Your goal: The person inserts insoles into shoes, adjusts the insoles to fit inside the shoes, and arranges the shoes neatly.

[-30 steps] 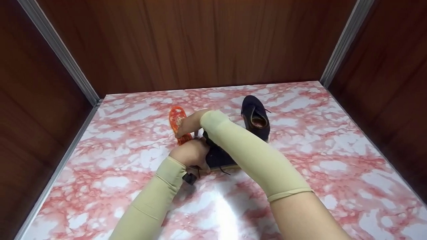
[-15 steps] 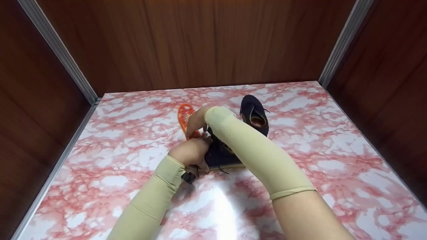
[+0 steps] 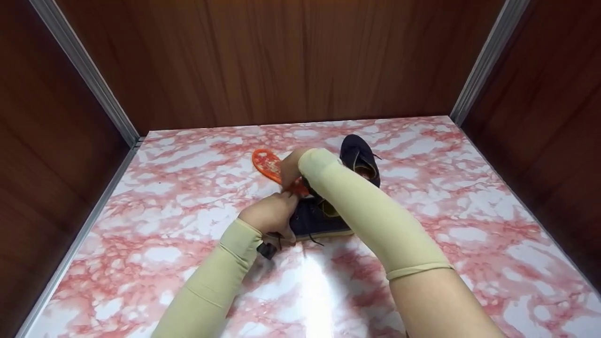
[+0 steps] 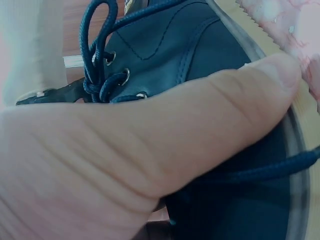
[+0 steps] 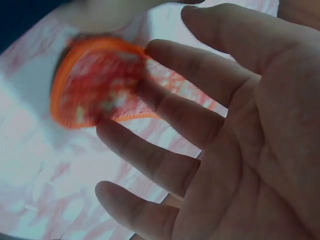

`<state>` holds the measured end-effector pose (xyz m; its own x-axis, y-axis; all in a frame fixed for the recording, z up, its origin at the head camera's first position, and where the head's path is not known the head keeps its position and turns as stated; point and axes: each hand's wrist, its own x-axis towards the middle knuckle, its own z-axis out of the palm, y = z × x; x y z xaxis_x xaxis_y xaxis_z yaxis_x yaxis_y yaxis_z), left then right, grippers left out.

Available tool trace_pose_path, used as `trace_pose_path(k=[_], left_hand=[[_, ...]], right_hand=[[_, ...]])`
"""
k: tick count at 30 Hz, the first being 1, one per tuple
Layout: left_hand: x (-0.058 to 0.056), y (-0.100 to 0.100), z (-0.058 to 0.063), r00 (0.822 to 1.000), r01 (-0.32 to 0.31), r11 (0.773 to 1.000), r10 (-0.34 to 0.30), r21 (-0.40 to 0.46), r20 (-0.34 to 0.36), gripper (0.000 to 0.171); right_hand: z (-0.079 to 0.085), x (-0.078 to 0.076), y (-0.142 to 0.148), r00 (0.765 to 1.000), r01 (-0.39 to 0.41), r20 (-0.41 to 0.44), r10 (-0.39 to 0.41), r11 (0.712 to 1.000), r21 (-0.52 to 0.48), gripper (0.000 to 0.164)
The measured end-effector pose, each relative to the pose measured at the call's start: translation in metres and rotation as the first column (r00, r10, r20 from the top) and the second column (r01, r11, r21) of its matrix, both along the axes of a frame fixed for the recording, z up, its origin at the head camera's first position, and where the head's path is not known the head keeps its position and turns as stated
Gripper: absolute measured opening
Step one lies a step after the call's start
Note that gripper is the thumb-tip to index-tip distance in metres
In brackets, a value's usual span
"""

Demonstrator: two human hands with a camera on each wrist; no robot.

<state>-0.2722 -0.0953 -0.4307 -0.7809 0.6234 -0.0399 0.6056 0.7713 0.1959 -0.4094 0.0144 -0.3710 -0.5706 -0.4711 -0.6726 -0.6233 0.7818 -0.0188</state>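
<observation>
A dark blue lace-up shoe (image 3: 319, 223) lies sideways in the head view, with its opening to the right. My left hand (image 3: 270, 213) grips its toe end; in the left wrist view the thumb (image 4: 220, 110) presses along the upper to the pale sole edge. An orange-rimmed, red-patterned insole (image 3: 266, 164) sits just beyond the shoe, slanting toward it. My right hand (image 3: 292, 166) is over the insole. In the right wrist view its fingers are spread and nearly straight, with fingertips at the insole (image 5: 90, 87) and the thumb apart from it.
A second dark blue shoe (image 3: 355, 145) stands to the right behind my right forearm, toe toward the back. The red-and-white marbled table (image 3: 197, 159) is enclosed by brown wood-grain panels (image 3: 300, 61) at the back and sides.
The insole has swung from nearly upright in view to a slant, its near end shifting right toward the shoe. My right hand has moved right with it; the left hand stays at the toe.
</observation>
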Motion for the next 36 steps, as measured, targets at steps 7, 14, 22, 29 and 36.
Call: trace_pose_path(k=[7, 14, 22, 29, 36], left_hand=[[-0.001, 0.002, 0.001, 0.998, -0.038, 0.999, 0.038, -0.004, 0.056, 0.102], [-0.005, 0.003, 0.001, 0.997, -0.022, 1.000, 0.022, 0.001, 0.075, 0.118], [-0.006, 0.004, 0.001, 0.995, -0.040, 0.999, 0.043, -0.029, 0.092, 0.112], [-0.005, 0.002, 0.002, 0.996, -0.030, 1.000, 0.030, -0.010, 0.083, 0.104], [-0.003, 0.002, 0.002, 0.996, -0.030, 1.000, 0.030, -0.004, 0.088, 0.102]], right_hand=[[-0.013, -0.022, 0.012, 0.988, 0.103, -0.114, -0.105, 0.994, -0.023, 0.024], [-0.016, -0.025, 0.025, 0.909, 0.064, -0.380, -0.169, 0.959, -0.274, 0.024], [-0.035, -0.026, 0.027, 0.916, 0.126, -0.346, -0.204, 0.964, -0.234, 0.039], [-0.045, -0.022, 0.029, 0.923, 0.088, -0.361, -0.137, 0.985, -0.151, 0.028], [-0.029, 0.000, 0.036, 0.919, 0.037, -0.387, -0.076, 0.993, -0.108, 0.030]])
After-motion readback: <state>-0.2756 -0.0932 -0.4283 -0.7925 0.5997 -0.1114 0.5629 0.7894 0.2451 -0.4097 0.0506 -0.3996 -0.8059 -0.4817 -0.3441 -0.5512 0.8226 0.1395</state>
